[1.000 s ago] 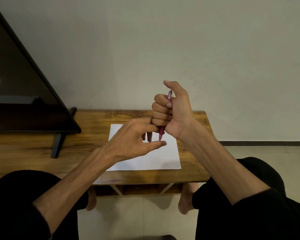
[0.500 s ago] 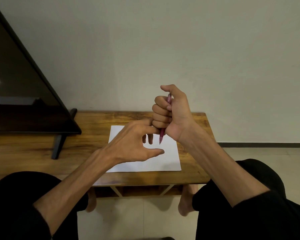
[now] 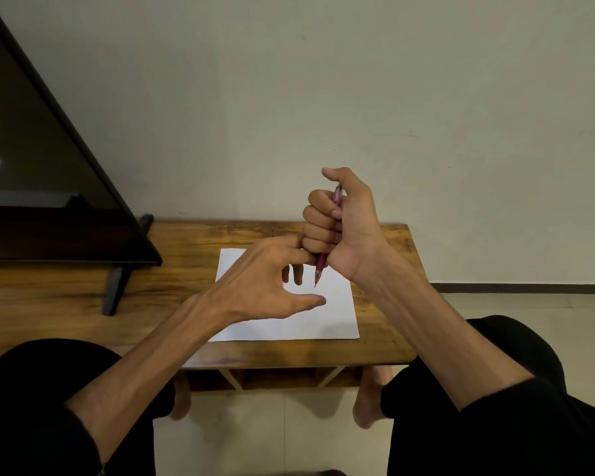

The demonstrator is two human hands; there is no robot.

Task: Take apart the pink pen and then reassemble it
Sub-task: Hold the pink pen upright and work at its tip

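Nearest to me are my two knees in black cloth, with my bare forearms reaching out over them toward a low wooden table (image 3: pixel 385 345). A white sheet of paper (image 3: pixel 289 324) lies flat on the table, and I will place everything else by it.

Above the near half of the paper hangs my left hand (image 3: pixel 265 283), fingers loosely spread and holding nothing. Its thumb points right, and its forefinger reaches up to touch the underside of my right fist.

Above the far right part of the paper, my right hand (image 3: pixel 340 228) is closed in a fist around the pink pen (image 3: pixel 321 267). The pen stands nearly upright, tip down, well clear of the paper. Only its ends show: a deep pink lower section narrowing to a dark point below the fist, and a paler pink top beside my raised thumb.

I judge the pen light, stiff and smooth, so it may slip when twisted. The exposed tip section is the place for my left fingers to pinch and unscrew.

Left of the paper stands a dark television screen (image 3: pixel 49 187) on a slanted foot. Beyond is a plain pale wall (image 3: pixel 323 80).
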